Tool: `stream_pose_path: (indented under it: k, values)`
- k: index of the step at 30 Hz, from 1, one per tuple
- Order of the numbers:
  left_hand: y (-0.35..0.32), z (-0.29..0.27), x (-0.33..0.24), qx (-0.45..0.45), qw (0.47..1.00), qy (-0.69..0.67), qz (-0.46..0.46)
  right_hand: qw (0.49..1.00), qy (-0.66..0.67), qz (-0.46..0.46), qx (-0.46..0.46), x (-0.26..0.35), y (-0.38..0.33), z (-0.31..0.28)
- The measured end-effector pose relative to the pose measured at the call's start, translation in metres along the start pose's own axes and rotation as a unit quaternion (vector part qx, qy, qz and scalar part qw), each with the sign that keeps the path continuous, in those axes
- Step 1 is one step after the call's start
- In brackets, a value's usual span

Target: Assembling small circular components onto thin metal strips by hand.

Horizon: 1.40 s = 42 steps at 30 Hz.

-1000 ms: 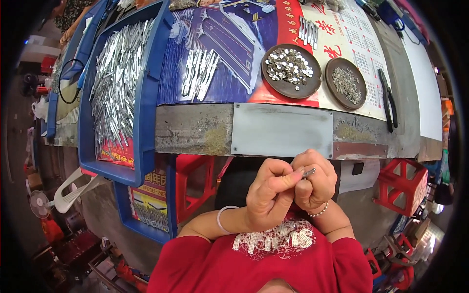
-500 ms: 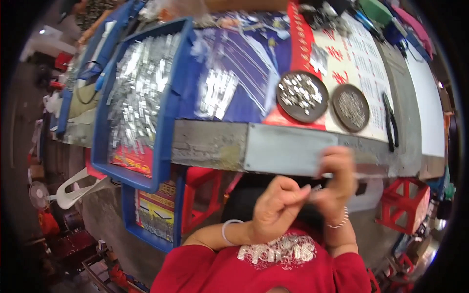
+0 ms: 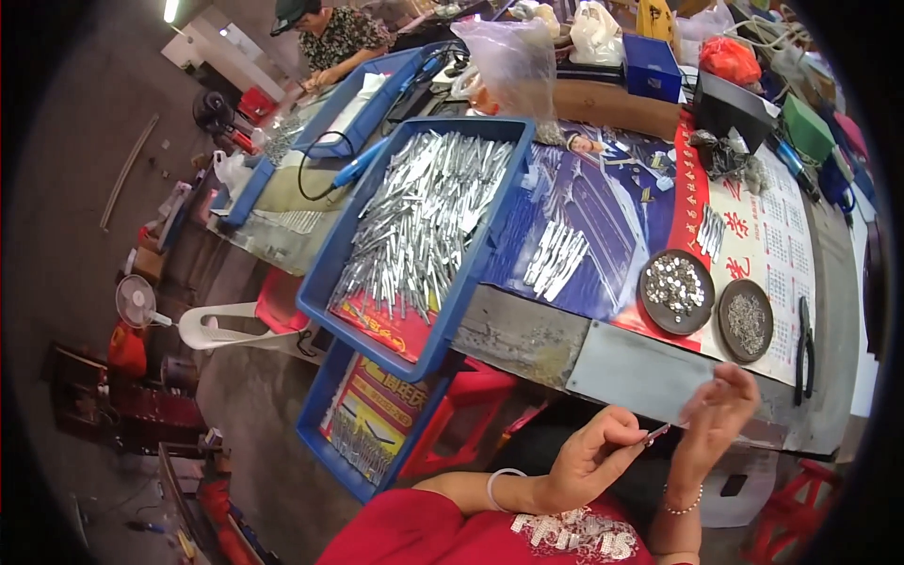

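My left hand, with a white bangle at its wrist, pinches a short, thin metal strip between thumb and fingertips, in front of the bench edge. To its right, my right hand is raised beside the strip and apart from it. Its fingers are loosely curled, slightly blurred, and nothing shows in them. Beyond the hands lie a dark round dish of small shiny discs and a second dish of tiny metal parts. A grey metal plate covers the bench edge nearest my hands.
A blue tray of silvery metal strips stands left, above a lower blue tray. Small strip groups lie on the blue poster. Black-handled pliers lie right. A red stool stands below; another person sits far left.
The view has swung left, so the bench sits lower and further right. My right hand has come away from the left, which still pinches the strip.
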<state>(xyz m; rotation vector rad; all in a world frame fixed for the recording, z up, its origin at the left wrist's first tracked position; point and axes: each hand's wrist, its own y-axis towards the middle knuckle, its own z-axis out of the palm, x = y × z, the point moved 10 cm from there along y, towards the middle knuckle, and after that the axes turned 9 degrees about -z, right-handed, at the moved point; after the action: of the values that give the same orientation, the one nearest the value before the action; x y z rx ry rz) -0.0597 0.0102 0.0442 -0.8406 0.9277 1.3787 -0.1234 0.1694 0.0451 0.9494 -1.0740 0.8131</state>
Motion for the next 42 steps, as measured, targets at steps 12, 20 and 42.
stream_pose_path:
  k: [12, 20, 42]
  values:
    - [-0.009, 0.006, -0.008, 0.018, 0.994, 0.086, 0.070, 0.905, -0.046, -0.218, 0.362, 0.028, -0.047, 0.054]
    - [-0.006, 0.003, -0.002, 0.001, 0.998, 0.057, 0.035, 0.934, -0.070, -0.202, 0.285, 0.038, -0.046, 0.041]
    - [0.004, -0.017, 0.038, -0.003, 0.991, -0.099, -0.091, 0.908, -0.120, -0.131, 0.380, -0.010, -0.037, 0.053]
